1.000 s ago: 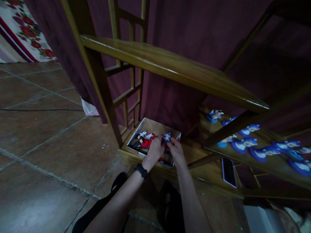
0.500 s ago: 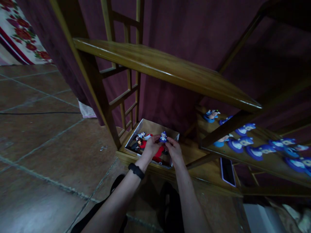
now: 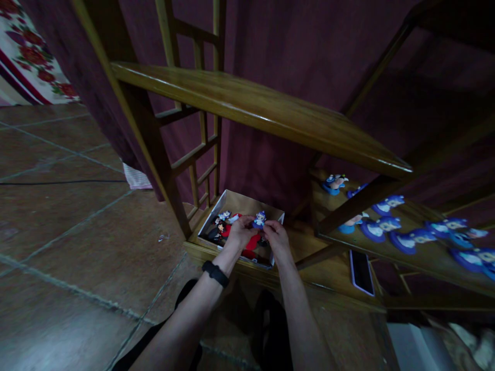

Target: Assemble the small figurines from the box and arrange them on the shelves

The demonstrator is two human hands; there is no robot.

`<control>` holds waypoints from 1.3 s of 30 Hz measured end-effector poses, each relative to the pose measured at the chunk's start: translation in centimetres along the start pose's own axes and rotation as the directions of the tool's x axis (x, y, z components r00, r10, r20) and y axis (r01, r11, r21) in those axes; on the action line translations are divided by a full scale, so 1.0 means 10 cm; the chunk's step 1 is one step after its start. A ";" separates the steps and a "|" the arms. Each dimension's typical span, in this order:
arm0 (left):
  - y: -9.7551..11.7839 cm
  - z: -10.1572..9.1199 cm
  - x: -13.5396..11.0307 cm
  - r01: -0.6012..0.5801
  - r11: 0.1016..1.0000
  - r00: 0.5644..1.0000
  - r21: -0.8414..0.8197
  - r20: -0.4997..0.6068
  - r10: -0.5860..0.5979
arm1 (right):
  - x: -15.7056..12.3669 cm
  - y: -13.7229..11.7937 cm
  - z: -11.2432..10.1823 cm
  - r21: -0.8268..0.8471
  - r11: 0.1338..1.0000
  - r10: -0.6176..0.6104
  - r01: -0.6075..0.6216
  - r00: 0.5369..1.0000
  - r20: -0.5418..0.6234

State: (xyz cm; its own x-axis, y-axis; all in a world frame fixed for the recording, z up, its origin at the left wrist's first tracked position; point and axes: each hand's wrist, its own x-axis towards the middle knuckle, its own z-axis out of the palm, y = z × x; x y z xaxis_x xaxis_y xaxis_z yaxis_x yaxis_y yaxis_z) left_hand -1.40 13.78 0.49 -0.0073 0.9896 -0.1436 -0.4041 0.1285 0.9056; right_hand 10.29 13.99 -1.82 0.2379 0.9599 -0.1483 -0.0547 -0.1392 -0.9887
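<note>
Both hands meet over an open cardboard box (image 3: 235, 200) on the bottom board of a wooden shelf. My left hand (image 3: 240, 232), with a black band on its wrist, and my right hand (image 3: 275, 239) pinch a small blue and white figurine (image 3: 259, 219) between their fingertips. Under the hands, inside the box, lie red, black and white figurines (image 3: 224, 226).
A row of several blue figurines (image 3: 390, 224) stands on the shelf board (image 3: 433, 263) to the right. A phone (image 3: 361, 272) lies on the bottom board. The thick upper shelf board (image 3: 251, 105) juts out overhead. Tiled floor (image 3: 69, 226) spreads left, with a purple curtain behind.
The view has shifted slightly; both hands stay over the box, still holding the blue figurine, which has barely moved.
</note>
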 end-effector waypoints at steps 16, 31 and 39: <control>0.06 -0.01 -0.02 0.037 0.999 0.998 0.004 0.053 -0.037 | -0.13 -0.19 0.05 0.120 0.993 0.010 -0.013 1.000 0.028; 0.13 -0.07 0.00 0.184 0.971 0.972 -0.155 0.176 -0.157 | -0.19 -0.23 0.08 0.151 0.987 -0.051 0.051 0.999 -0.002; 0.12 -0.13 -0.02 0.245 0.951 0.965 -0.189 0.141 -0.221 | -0.21 -0.19 0.11 0.148 0.988 -0.051 0.047 0.999 0.017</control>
State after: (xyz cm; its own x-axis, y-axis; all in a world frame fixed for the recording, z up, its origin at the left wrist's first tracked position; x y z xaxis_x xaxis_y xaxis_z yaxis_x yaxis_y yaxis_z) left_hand -3.13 13.70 1.10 0.2116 0.9357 -0.2822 -0.5591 0.3527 0.7503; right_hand 8.81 12.49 0.36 0.2234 0.9698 -0.0978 -0.1863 -0.0559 -0.9809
